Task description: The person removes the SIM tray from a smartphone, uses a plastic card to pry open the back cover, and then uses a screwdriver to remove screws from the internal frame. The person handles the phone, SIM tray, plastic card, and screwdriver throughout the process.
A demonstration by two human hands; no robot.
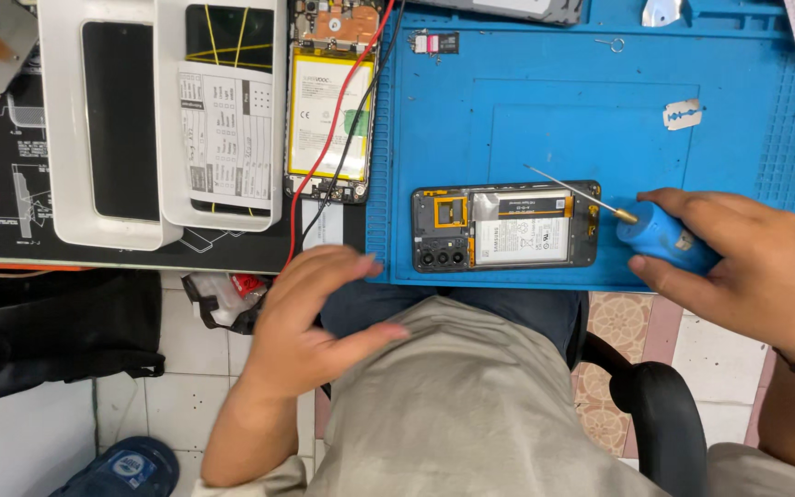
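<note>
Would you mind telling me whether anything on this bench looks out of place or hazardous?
A bare razor blade lies loose on the blue mat, above the opened phone. The right hand holds a blue screwdriver; the left hand is empty.

Single head view, straight down, close over blue mat (600,83), probably seated

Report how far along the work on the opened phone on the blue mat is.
Done: the opened black phone lies back cover off on the blue work mat, battery and board exposed. In hand: the right hand grips a blue-handled screwdriver, its thin shaft over the phone's upper right corner; the empty left hand hovers off the mat's edge. Left: the battery is in place and nothing else looks removed.
</note>
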